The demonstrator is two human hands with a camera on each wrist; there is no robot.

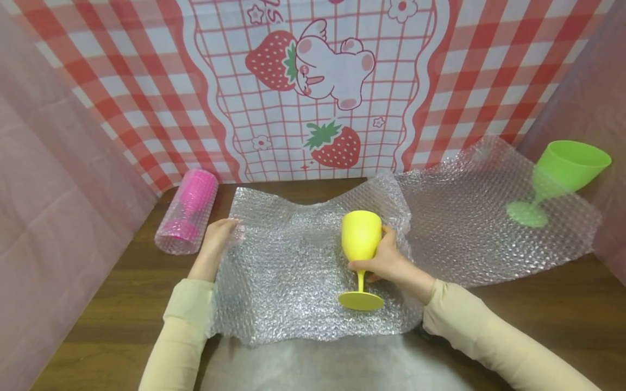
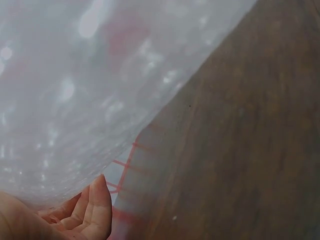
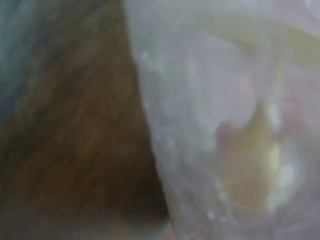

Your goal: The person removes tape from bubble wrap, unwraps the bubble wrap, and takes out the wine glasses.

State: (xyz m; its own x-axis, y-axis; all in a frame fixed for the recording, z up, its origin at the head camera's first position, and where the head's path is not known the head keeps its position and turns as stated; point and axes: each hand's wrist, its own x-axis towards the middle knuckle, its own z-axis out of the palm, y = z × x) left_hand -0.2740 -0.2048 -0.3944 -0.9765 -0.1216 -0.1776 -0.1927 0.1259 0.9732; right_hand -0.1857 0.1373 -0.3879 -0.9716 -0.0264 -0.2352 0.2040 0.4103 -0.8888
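Note:
My right hand (image 1: 388,260) grips a yellow plastic goblet (image 1: 362,236) around the lower bowl and upper stem. The goblet leans over a sheet of bubble wrap (image 1: 288,271), its round foot toward me. At the sheet's left edge my left hand (image 1: 222,233) pinches the wrap and lifts that side. In the left wrist view the fingers (image 2: 100,205) show at the raised wrap's edge. The right wrist view is blurred; there the yellow goblet (image 3: 250,165) shows through the bubble wrap (image 3: 185,100), and the right hand is mostly hidden.
A pink goblet rolled in bubble wrap (image 1: 188,212) lies at the left. On the right, a green goblet (image 1: 569,165) stands partly behind another bubble wrap sheet (image 1: 484,217). A grey mat (image 1: 313,364) covers the near part of the wooden table (image 1: 107,309). A strawberry-print cloth (image 1: 332,108) hangs behind.

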